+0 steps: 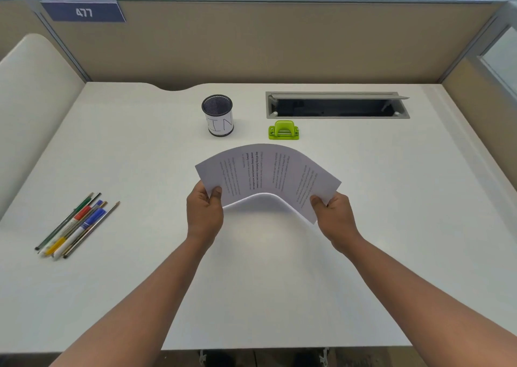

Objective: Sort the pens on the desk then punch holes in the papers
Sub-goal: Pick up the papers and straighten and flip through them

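Papers [268,173] with printed words are held up above the white surface [140,282], bent into an arch. The left hand [204,212] has a closed grip on one end and the right hand [335,218] pinches the other. Just past them sit a green hole punch [283,130] and a black mesh cup [217,115]. Pens [75,226] lie in a bunch far to the left.

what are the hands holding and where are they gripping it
The papers, bowed upward: left hand pinches the left near corner, right hand the right.
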`<control>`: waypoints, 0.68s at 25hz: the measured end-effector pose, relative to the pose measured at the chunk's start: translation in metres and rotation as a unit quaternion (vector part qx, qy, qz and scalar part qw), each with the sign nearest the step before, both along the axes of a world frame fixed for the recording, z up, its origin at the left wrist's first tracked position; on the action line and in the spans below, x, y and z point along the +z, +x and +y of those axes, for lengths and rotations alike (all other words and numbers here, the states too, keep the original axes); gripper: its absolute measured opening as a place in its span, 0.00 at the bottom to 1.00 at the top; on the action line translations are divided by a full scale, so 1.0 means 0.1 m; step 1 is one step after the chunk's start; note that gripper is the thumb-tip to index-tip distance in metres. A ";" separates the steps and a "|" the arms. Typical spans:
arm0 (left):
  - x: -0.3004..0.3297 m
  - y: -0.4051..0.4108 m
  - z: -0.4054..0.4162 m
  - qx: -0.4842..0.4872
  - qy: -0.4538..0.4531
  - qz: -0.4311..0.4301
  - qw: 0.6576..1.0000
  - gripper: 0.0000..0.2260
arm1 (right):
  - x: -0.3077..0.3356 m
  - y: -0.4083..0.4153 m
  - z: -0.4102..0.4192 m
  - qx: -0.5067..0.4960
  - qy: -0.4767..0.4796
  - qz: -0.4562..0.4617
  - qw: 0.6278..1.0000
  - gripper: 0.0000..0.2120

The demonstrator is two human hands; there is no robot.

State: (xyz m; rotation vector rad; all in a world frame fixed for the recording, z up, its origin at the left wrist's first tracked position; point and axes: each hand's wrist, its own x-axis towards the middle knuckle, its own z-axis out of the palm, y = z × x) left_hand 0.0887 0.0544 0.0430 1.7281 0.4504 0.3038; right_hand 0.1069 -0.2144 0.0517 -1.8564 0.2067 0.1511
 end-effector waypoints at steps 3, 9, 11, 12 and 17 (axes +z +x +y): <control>-0.02 0.01 0.02 -0.009 -0.002 0.016 1.000 0.15 | -0.04 0.01 -0.02 -0.002 -0.011 0.010 1.000 0.11; 0.07 0.06 0.16 -0.048 -0.008 0.025 0.999 0.17 | 0.06 0.12 -0.06 -0.013 -0.021 0.017 1.000 0.15; 0.11 0.12 0.25 -0.064 -0.038 0.053 0.996 0.15 | 0.11 0.21 -0.11 -0.056 -0.021 0.004 0.998 0.12; 0.11 0.15 0.28 -0.069 -0.059 0.073 0.993 0.14 | 0.12 0.25 -0.14 -0.091 -0.016 0.006 0.996 0.13; 0.09 0.16 0.18 -0.039 -0.220 0.139 0.965 0.09 | 0.13 0.13 -0.02 -0.161 0.201 0.176 0.950 0.46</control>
